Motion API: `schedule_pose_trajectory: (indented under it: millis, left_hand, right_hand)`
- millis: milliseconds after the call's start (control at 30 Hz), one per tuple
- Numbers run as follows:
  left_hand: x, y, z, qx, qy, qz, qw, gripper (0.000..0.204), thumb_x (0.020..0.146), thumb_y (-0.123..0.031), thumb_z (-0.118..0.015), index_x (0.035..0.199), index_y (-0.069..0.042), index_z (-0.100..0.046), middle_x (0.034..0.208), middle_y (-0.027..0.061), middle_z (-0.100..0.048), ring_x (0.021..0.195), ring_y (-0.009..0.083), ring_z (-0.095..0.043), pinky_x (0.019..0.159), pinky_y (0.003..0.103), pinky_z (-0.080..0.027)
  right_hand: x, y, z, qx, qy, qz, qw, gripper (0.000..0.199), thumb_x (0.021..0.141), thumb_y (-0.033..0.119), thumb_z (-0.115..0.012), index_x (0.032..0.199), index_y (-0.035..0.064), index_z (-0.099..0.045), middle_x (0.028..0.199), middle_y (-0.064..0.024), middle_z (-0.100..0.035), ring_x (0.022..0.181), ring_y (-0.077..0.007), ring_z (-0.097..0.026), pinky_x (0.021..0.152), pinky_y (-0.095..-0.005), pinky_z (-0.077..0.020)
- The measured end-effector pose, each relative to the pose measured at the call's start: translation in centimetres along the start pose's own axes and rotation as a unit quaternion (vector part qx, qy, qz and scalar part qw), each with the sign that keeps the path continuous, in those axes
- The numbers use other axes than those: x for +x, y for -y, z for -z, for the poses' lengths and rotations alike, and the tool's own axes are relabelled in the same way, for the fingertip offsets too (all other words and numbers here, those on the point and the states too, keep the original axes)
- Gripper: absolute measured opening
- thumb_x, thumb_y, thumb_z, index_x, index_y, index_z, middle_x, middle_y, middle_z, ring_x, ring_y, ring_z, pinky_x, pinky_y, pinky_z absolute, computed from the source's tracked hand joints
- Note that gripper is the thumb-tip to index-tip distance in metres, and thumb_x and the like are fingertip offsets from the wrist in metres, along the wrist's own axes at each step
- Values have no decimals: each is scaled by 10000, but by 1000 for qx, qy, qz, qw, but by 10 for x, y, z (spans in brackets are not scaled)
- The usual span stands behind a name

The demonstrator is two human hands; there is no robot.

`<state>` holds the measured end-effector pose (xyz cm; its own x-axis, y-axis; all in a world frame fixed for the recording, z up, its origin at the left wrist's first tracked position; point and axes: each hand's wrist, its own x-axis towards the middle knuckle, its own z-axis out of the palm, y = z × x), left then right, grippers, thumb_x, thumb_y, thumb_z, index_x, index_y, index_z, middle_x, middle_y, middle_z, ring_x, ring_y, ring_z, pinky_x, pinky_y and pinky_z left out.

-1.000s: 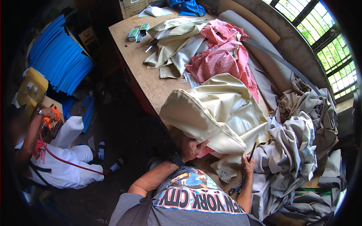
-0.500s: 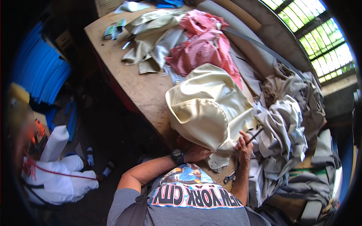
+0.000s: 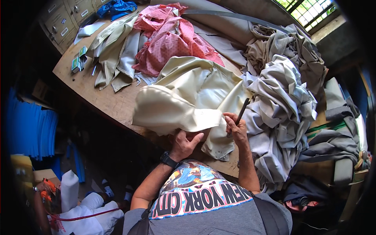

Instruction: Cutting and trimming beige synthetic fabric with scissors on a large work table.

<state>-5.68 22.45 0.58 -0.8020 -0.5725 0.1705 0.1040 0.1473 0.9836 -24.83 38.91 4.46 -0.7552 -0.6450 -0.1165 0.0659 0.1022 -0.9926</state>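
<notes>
A cream leatherette cover [image 3: 168,105] with a stitched seam lies bunched at the table's near edge. My left hand [image 3: 183,145] is at its lower edge, fingers curled against the material and partly hidden, thumb stretched to the right. My right hand [image 3: 238,131] is closed round a slim dark stick-like tool [image 3: 243,110], which points up and right; its exact kind is unclear. The fingertips of that hand touch a pale flap [image 3: 207,118] of the cover. Below the flap hangs a cream piece with small holes [image 3: 217,148].
Pink dotted cloth [image 3: 168,43], cream scraps [image 3: 111,51] and green-and-white small boxes [image 3: 78,60] lie on the wooden table [image 3: 113,105]. Grey fabric [image 3: 280,105] is heaped at right. A person in white [image 3: 84,217] is at lower left, near blue sheets [image 3: 33,129].
The view has shifted, and the table shows farther left. The flap has been turned up across the cover's front. My left hand shows more fully, its thumb now raised.
</notes>
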Motion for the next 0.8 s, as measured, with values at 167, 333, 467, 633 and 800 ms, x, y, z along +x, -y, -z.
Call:
schedule_pose_trajectory:
  millis: [167,333,467,633,800]
  left_hand:
    - [20,10,49,10,-112,-17,994,446,870,-174,-810,1219,41,-634,1076,162,-742,947,298,-703,906,399,-541]
    - [13,48,86,157,-241,144,947,370,928,-120,-692,1212,105,-616,1090,216,-736,956,299,-699,874,410,-540]
    - [-1,38,66,176,-89,153,968,276,950,-150,-664,1071,95,-698,1017,214,-751,945,302,-710,871,405,-534]
    - [-3,25,26,266,42,30,963,269,921,-206,-722,1084,7,-738,982,211,-732,859,376,-674,821,438,-531]
    - [27,26,-10,77,67,110,989,437,942,-288,-749,1202,56,-686,1076,174,-762,966,239,-717,894,372,-538]
  right_hand:
    - [-16,-15,14,-97,-149,-7,984,258,1009,164,-693,1178,-30,-682,661,59,-521,530,-35,-471,493,-221,-389]
    - [-31,-54,27,-111,-184,-9,976,275,977,164,-732,1173,-25,-693,665,60,-521,572,-35,-475,523,-230,-399]
    - [-36,-61,22,-111,-177,-36,977,305,958,165,-736,1192,-28,-694,671,58,-516,626,-54,-466,587,-256,-419]
    - [-46,-49,23,-109,-189,-32,975,256,977,173,-710,1147,-18,-705,676,66,-523,630,-59,-470,583,-261,-415]
    - [-69,-39,20,-132,-108,-37,985,170,1001,167,-699,1061,10,-728,727,89,-538,667,-27,-471,592,-223,-385]
